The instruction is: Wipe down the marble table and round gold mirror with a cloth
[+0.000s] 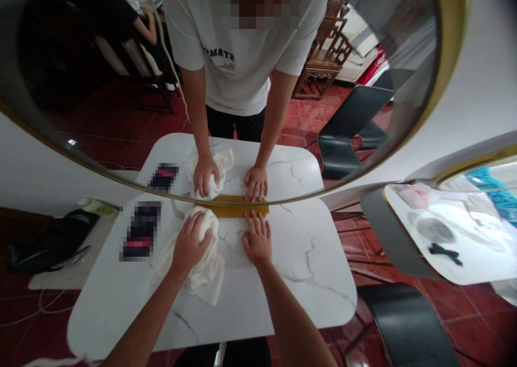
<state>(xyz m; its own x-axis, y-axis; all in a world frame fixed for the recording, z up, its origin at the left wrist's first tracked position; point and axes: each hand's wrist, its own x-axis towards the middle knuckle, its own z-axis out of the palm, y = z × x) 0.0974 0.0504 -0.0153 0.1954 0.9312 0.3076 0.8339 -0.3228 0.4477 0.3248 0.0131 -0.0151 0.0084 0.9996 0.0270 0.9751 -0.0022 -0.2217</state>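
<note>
My left hand (189, 246) is closed on a bunched white cloth (208, 275), pressing it onto the white marble-patterned table (238, 313). Part of the cloth lies crumpled below and beside that hand, and its top end touches the mirror's gold base (234, 208). To the right, my right hand (258, 238) lies flat on the tabletop with fingers spread, its fingertips reaching the gold base. Above both hands stands a large round mirror (242, 125) with a gold rim, reflecting my arms, the cloth and the tabletop.
A dark, blurred-out flat object (141, 230) lies left of the cloth. At right are a black chair (407, 318) and a second white table (480, 254) with small items and another mirror. A black bag (52, 240) lies at far left. The mirror also reflects another person's arm.
</note>
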